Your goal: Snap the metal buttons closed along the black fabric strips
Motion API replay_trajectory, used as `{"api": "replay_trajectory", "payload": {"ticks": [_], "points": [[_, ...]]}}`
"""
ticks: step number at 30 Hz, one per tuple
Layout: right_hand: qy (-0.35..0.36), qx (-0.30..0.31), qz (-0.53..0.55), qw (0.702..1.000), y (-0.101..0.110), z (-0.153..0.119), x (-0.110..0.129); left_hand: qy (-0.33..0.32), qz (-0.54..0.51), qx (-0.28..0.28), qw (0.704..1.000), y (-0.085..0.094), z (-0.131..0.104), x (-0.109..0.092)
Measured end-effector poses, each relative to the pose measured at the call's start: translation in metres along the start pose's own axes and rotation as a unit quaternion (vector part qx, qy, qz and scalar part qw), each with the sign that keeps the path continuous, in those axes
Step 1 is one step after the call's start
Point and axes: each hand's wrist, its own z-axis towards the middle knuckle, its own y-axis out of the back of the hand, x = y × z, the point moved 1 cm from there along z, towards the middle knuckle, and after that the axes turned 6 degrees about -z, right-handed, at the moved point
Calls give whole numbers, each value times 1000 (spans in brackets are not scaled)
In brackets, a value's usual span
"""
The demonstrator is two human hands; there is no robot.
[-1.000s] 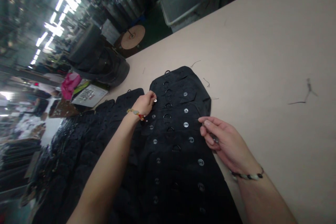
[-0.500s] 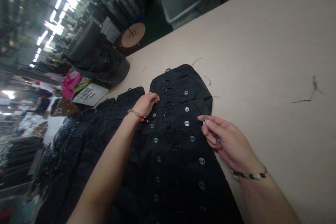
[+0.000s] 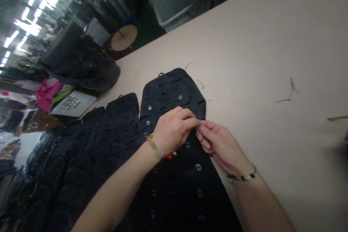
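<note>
My left hand [image 3: 176,128] reaches across the black fabric pieces, its thumb and fingers pinched against the fingertips of my right hand [image 3: 221,143]. What the left fingers pinch is hidden. The right hand is closed around small metal discs, of which only a sliver shows now. Below both hands lies an overlapping row of black fabric pieces [image 3: 174,79], with black D-rings [image 3: 163,110] along the middle. Round silver discs [image 3: 198,167] sit on the pieces in two columns, one at each side. My left forearm and hand cover part of the row.
To the left lie more overlapping black pieces [image 3: 122,108]. A dark bucket [image 3: 104,74] and a printed box [image 3: 73,103] with a pink cloth [image 3: 49,92] stand behind them. Loose threads [image 3: 291,90] lie on the pale table [image 3: 258,43]. A grey bin [image 3: 174,3] stands beyond its edge.
My left hand has moved right from the left column of discs to meet my right hand's fingertips. A disc now shows where it was. The view has shifted slightly right.
</note>
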Motion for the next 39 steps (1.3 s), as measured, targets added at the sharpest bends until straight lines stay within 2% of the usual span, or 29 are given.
{"api": "replay_trajectory", "payload": {"ticks": [2, 5, 8, 11, 19, 22, 24, 25, 26, 28, 30, 33, 39], "points": [[5, -14, 8, 1000, 0, 1, 1, 53, -34, -45, 997, 2, 10, 25], [6, -29, 16, 999, 0, 1, 2, 177, -64, -120, 975, 6, 31, 78], [2, -27, 32, 999, 0, 0, 4, 259, -62, -106, 958, 5, 51, 118], [-1, -21, 50, 999, 0, -1, 4, 276, -57, -76, 956, 2, 63, 130], [-1, -27, 24, 999, -2, -2, 3, 245, -13, -45, 968, 1, 75, 134], [-5, -35, 12, 999, -3, -2, 5, 223, 21, -76, 972, 3, 69, 121], [-7, -38, 4, 999, -3, -2, 6, 187, 17, -115, 976, 5, 57, 99], [-8, -38, -1, 999, -3, -2, 6, 157, -4, -117, 981, 6, 50, 84], [-9, -36, -6, 999, -3, -3, 6, 120, -37, -100, 987, 7, 42, 68], [-15, -26, -22, 999, -3, -3, 5, 41, -111, -18, 993, 7, 25, 39], [-23, -13, -46, 999, -2, -3, 4, -1, -144, 45, 989, 8, 10, 18], [-33, 0, -77, 996, -1, -3, 1, 1, -112, 54, 992, 8, -3, 6], [-20, -34, -84, 996, -2, -1, 0, 29, -30, 9, 999, 7, -6, 3]]}}
